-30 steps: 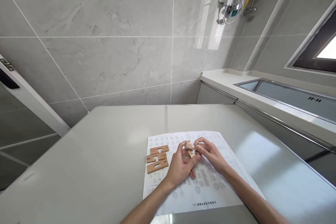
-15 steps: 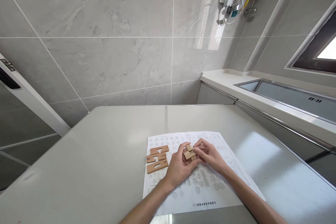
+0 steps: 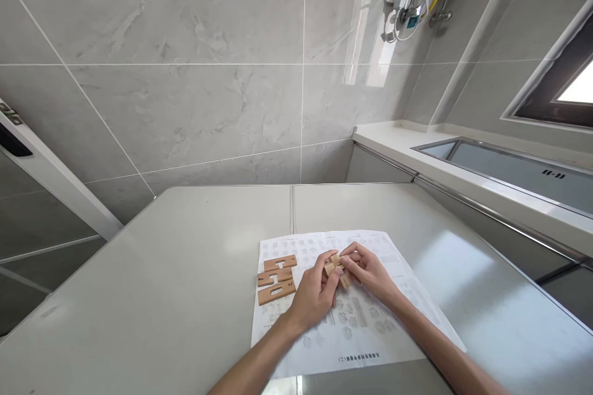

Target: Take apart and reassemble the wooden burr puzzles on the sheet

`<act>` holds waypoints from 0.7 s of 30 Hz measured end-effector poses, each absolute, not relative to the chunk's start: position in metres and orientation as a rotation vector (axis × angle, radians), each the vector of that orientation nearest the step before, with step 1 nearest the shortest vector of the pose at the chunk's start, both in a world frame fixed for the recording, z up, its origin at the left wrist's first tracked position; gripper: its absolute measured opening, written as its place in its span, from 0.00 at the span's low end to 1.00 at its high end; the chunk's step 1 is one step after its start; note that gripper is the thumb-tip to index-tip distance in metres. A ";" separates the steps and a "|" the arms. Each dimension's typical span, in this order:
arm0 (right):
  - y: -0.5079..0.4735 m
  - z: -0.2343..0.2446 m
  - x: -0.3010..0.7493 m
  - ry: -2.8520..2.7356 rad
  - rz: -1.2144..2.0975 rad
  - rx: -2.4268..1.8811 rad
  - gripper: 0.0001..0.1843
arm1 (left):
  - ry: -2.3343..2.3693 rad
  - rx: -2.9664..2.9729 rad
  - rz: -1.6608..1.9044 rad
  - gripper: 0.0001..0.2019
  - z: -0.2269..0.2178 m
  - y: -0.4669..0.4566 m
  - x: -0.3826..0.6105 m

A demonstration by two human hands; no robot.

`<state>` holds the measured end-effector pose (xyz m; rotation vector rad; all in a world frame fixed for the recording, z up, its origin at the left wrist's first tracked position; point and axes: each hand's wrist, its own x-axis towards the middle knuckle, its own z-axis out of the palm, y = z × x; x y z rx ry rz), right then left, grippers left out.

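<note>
Between my two hands is a small wooden interlocking puzzle [image 3: 334,263] made of light blocks, held just above a printed sheet. My left hand [image 3: 317,289] grips it from the left, thumb across its front. From the right, my right hand [image 3: 364,266] pinches its side with thumb and fingertips; the exact contact is partly hidden. Left of my hands lie three flat wooden pieces with cut-out slots: an upper one [image 3: 270,264], a middle one [image 3: 265,281] and a lower one marked 2 [image 3: 269,296].
The printed paper sheet [image 3: 370,336], covered in small diagrams, lies on a pale glossy table [image 3: 185,296]. A counter with a sink [image 3: 509,176] runs along the right. Behind stands a grey tiled wall [image 3: 208,111] with a socket and pipes at upper right.
My left thumb has shifted up onto the front of the puzzle, and the puzzle has turned a little, showing a block end at its lower right. The flat pieces stay put.
</note>
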<state>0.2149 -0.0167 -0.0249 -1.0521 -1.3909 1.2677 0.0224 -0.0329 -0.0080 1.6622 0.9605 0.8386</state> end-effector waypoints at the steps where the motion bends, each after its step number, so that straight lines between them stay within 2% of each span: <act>1: -0.017 -0.025 0.215 -1.390 1.271 -1.058 0.25 | 0.951 1.665 0.841 0.27 -0.008 -0.033 0.022; 10: -0.017 -0.026 0.217 -1.429 1.283 -1.064 0.24 | 0.898 1.619 0.876 0.26 -0.012 -0.032 0.023; 21: -0.018 -0.020 0.213 -1.484 1.351 -1.076 0.28 | 0.973 1.626 0.958 0.24 -0.010 -0.033 0.027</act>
